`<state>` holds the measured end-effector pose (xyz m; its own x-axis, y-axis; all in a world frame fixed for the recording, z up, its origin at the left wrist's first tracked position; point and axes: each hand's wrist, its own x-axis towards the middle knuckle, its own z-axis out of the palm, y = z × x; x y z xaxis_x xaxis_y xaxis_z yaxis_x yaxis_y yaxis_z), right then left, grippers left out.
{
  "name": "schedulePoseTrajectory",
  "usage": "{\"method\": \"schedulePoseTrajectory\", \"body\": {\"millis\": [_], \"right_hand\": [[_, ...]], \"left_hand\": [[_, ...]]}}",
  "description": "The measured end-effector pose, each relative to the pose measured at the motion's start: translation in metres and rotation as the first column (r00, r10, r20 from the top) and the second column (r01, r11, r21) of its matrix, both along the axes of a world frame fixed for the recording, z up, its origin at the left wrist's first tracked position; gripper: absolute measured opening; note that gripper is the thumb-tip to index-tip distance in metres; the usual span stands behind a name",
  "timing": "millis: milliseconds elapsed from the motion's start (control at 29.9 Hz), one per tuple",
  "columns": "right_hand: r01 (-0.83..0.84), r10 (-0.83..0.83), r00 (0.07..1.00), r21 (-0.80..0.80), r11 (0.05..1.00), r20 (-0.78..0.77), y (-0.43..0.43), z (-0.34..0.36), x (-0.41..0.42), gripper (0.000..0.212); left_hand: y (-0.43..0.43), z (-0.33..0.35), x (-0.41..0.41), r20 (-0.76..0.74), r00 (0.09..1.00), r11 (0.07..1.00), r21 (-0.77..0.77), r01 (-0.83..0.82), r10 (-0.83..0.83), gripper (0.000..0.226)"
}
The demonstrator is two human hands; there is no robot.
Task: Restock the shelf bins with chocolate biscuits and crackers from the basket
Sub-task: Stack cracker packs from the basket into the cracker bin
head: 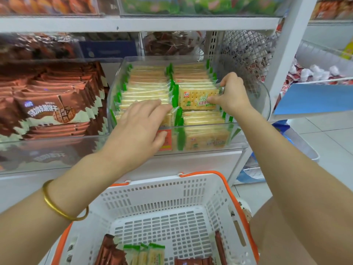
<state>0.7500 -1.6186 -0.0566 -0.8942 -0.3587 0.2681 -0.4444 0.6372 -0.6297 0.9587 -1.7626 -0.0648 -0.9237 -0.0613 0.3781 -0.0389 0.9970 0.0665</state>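
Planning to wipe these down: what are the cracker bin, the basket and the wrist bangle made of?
Cracker bin: clear, glossy rigid plastic, seemingly acrylic; cracker packs show through its walls. Basket: white matte moulded plastic, slotted walls, orange handles. Bangle: shiny yellow metal, possibly gold.

At twelve o'clock we find the clear plastic bin (268, 104) packed with cracker packs (147, 88), reachable only beneath the white shelf board (152, 24) above; at six o'clock the white slatted basket (152, 197) is mostly bare
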Motion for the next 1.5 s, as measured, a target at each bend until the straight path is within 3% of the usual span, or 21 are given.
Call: {"method": "schedulePoseTrajectory", "body": {"millis": [100,201,267,334,401,468,568,635,769,869,936,1003,1103,1170,1203,1270,1337,1404,1504], "right_hand": [[0.099,-0.097,0.992,0.028,0.995,-0.078,0.0,0.0,0.007,0.061],[0.135,-0.128,0.966,0.017,0.991,-0.223,0.008,0.006,0.025,0.055],[0.066,-0.1,0.955,-0.13,0.989,-0.281,0.023,0.009,0.05,0.04],[-0.085,0.045,0.984,-0.23,0.969,-0.175,0.03,0.0,0.088,0.026],[-0.281,0.288,0.951,-0.075,0.957,0.112,0.017,-0.038,0.127,0.018],[-0.558,0.435,0.792,0.22,0.8,0.429,-0.009,-0.108,0.157,0.007],[-0.801,0.402,0.58,0.407,0.439,0.708,-0.032,-0.24,0.189,0.034],[-0.825,0.33,0.546,0.424,0.374,0.771,-0.031,-0.311,0.204,0.055],[-0.81,0.304,0.528,0.362,0.462,0.793,-0.034,-0.381,0.228,0.086],[-0.806,0.27,0.537,0.392,0.443,0.799,-0.032,-0.399,0.242,0.092],[-0.78,0.249,0.59,0.463,0.421,0.768,-0.028,-0.401,0.253,0.079],[-0.758,0.267,0.63,0.504,0.413,0.729,-0.027,-0.393,0.256,0.053],[-0.834,0.317,0.535,0.429,0.348,0.783,-0.028,-0.365,0.245,0.021],[-0.856,0.314,0.484,0.368,0.362,0.817,-0.031,-0.328,0.224,0.034],[-0.852,0.316,0.463,0.318,0.416,0.828,-0.032,-0.307,0.215,0.034],[-0.76,0.325,0.449,0.164,0.629,0.833,-0.02,-0.247,0.193,0.025],[-0.577,0.345,0.4,-0.059,0.814,0.849,-0.013,-0.204,0.18,0.029],[-0.408,0.416,0.379,-0.254,0.877,0.827,0.004,-0.164,0.171,0.029],[-0.27,0.486,0.412,-0.406,0.873,0.771,0.029,-0.114,0.16,0.044]], "left_hand": [[-0.001,0.0,0.001,-0.013,1.0,1.0,-0.008,0.014,-0.014,0.052],[0.001,0.001,0.008,-0.114,0.992,0.998,-0.049,0.05,-0.055,0.05],[0.006,-0.001,0.023,-0.209,0.975,0.996,-0.044,0.074,-0.082,0.042],[0.009,-0.013,0.046,-0.194,0.975,0.993,-0.056,0.103,-0.112,0.035],[0.001,-0.043,0.069,0.012,0.987,0.982,-0.106,0.16,-0.159,0.03],[-0.004,-0.074,0.09,0.335,0.929,0.972,-0.107,0.207,-0.161,0.032],[-0.009,-0.11,0.11,0.717,0.696,0.988,-0.066,0.138,-0.049,0.045],[-0.008,-0.122,0.114,0.792,0.609,0.977,-0.101,0.189,-0.036,0.045],[-0.013,-0.132,0.122,0.782,0.621,0.975,-0.102,0.196,-0.043,0.037],[-0.016,-0.136,0.127,0.784,0.619,0.982,-0.081,0.172,-0.044,0.037],[-0.017,-0.139,0.128,0.79,0.611,0.984,-0.069,0.165,-0.047,0.037],[-0.017,-0.14,0.127,0.79,0.612,0.984,-0.07,0.163,-0.046,0.036],[-0.018,-0.136,0.121,0.789,0.613,0.986,-0.053,0.155,-0.054,0.037],[-0.018,-0.132,0.115,0.806,0.59,0.992,-0.021,0.122,-0.055,0.042],[-0.018,-0.132,0.115,0.816,0.575,0.997,0.016,0.072,-0.055,0.045],[-0.011,-0.121,0.106,0.826,0.561,0.997,0.078,-0.01,-0.059,0.054],[-0.011,-0.116,0.102,0.837,0.54,0.976,0.179,-0.124,-0.085,0.063],[-0.005,-0.104,0.097,0.78,0.614,0.934,0.298,-0.2,-0.117,0.062],[0.001,-0.073,0.08,0.595,0.788,0.846,0.493,-0.204,-0.157,0.034]]}}
